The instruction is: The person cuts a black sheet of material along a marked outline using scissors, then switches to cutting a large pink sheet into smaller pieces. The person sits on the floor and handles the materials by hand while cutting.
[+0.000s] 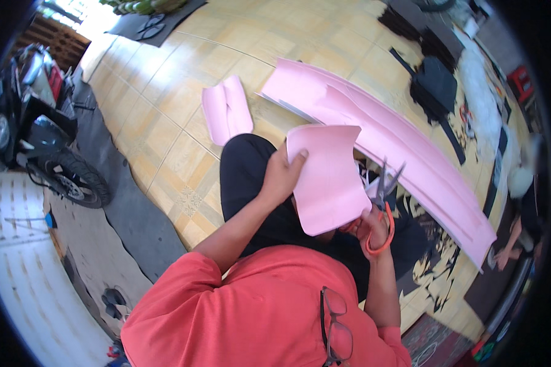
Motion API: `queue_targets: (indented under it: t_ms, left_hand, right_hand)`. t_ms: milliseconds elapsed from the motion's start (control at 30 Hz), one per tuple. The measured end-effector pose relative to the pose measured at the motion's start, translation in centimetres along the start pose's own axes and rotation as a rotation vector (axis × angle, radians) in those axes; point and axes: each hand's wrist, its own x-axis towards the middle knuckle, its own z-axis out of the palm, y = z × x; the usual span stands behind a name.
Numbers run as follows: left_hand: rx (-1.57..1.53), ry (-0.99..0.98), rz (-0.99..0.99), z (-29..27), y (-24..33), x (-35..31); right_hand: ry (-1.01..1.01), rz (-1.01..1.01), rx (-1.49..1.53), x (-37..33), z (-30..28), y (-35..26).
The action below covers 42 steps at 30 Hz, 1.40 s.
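A pink sheet piece [329, 180] with rounded corners is held up above my lap, slightly curved. My left hand [281, 176] is closed on its left edge, thumb on the face and fingers hidden behind. My right hand [373, 231] grips scissors [383, 199] with orange handles, near the lower right corner of the piece. The dark blades point away from me and stand apart, with no pink sheet seen between them. Right fingertips are close to that corner; whether they also pinch it I cannot tell.
Long pink sheets [404, 144] lie stacked across the tiled floor at the right; a smaller pink piece [228, 111] rests ahead. Dark scraps [438, 269] litter the floor at right. A black bag [433, 85] lies beyond. At left stands a motorcycle [49, 131]; another person's hand [505, 257] shows far right.
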Motion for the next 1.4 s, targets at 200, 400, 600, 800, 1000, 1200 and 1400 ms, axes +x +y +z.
queue_targets:
  t_ms: [200,400,600,800,1000,1200,1400]
  left_hand:
    - [0.027,-0.046,0.130,-5.0,2.6,0.9]
    - [0.442,-0.226,0.125,-9.7,6.1,1.9]
    - [-0.410,-0.068,-0.303,-10.6,2.9,1.8]
    - [-1.006,-0.443,-0.729,-3.8,2.0,-1.8]
    - [-0.943,-0.519,-0.690,-1.8,-0.4,-2.5]
    - [-1.053,-0.434,-0.621,-5.6,1.6,-1.4]
    - [-1.008,-0.402,-0.330,-7.7,3.2,-3.0]
  right_hand:
    - [0.235,-0.036,-0.415,1.3,1.4,-3.1]
    - [0.131,-0.261,-0.579,2.9,3.1,-5.1]
    - [0.107,-0.254,-0.190,5.3,4.5,-5.9]
    - [-0.055,-0.154,0.317,6.2,6.7,-3.5]
    - [-0.152,-0.197,0.247,6.1,6.7,-4.5]
    - [-0.179,-0.231,0.179,7.5,5.9,-5.0]
    - [0.021,-0.086,-0.011,10.4,10.0,-4.2]
